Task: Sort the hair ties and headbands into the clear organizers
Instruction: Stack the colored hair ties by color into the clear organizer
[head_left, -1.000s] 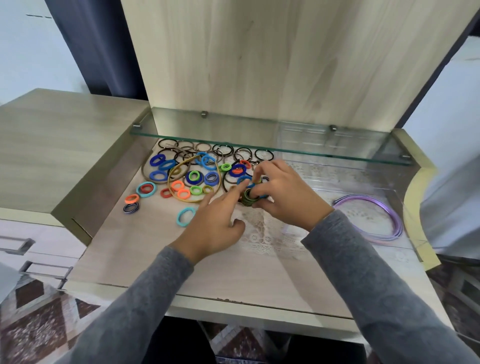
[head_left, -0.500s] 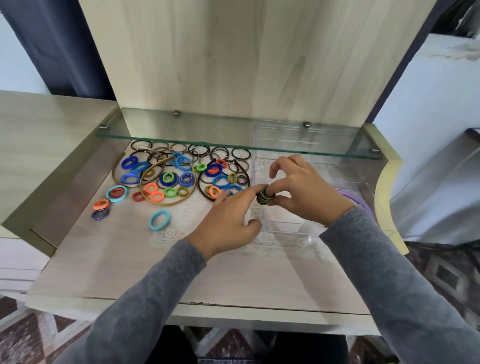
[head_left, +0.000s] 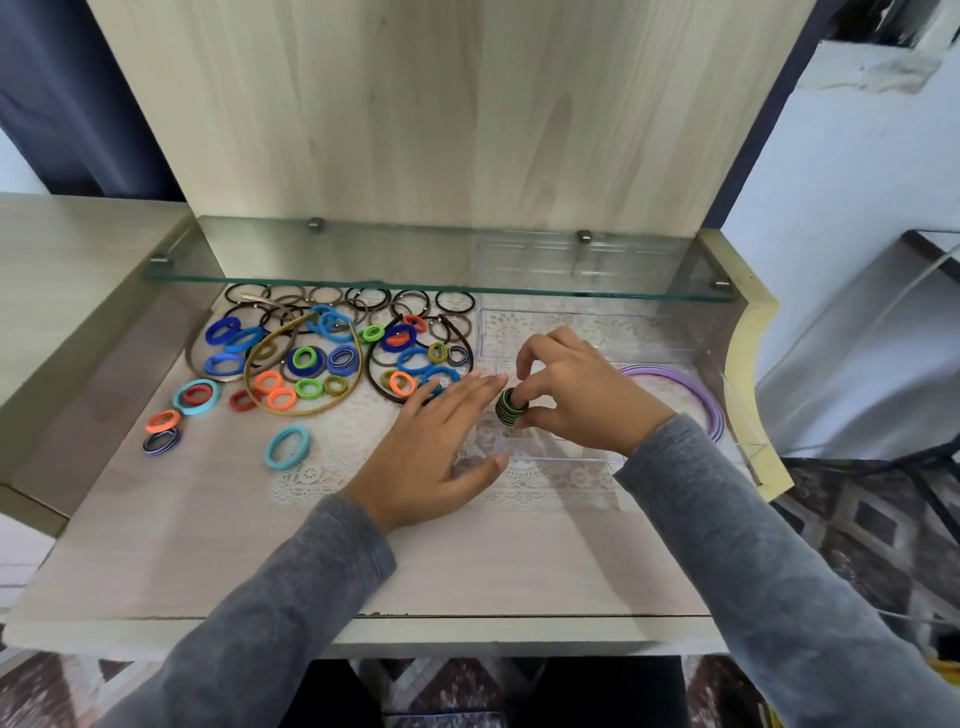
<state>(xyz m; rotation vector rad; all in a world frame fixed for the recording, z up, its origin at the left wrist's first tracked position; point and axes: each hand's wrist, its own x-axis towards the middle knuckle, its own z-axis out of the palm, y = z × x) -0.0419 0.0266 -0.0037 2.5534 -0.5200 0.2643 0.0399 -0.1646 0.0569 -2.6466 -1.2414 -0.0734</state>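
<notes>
My right hand (head_left: 582, 400) pinches a small stack of dark green hair ties (head_left: 509, 406) over the clear organizer (head_left: 561, 457) on the lace mat. My left hand (head_left: 436, 452) lies flat with straight fingers, its fingertips beside the stack. A pile of coloured hair ties (head_left: 332, 358) and thin dark elastic rings (head_left: 363, 301) is spread at the back left, with a gold-brown headband (head_left: 304, 410) and a dark brown headband (head_left: 384, 389) among them. A lone teal tie (head_left: 287, 447) lies near my left hand. Purple headbands (head_left: 706, 400) lie at the right.
A glass shelf (head_left: 436, 283) overhangs the back of the desk, with a second clear organizer (head_left: 587, 260) on it. A wooden back panel (head_left: 441, 114) rises behind. The desk's front edge (head_left: 363, 618) is near me. An orange tie (head_left: 162, 421) and a striped tie (head_left: 161, 441) lie at far left.
My right hand has carried the green stack rightward away from the pile to above the clear organizer. My left hand has followed and flattened. The view has shifted right.
</notes>
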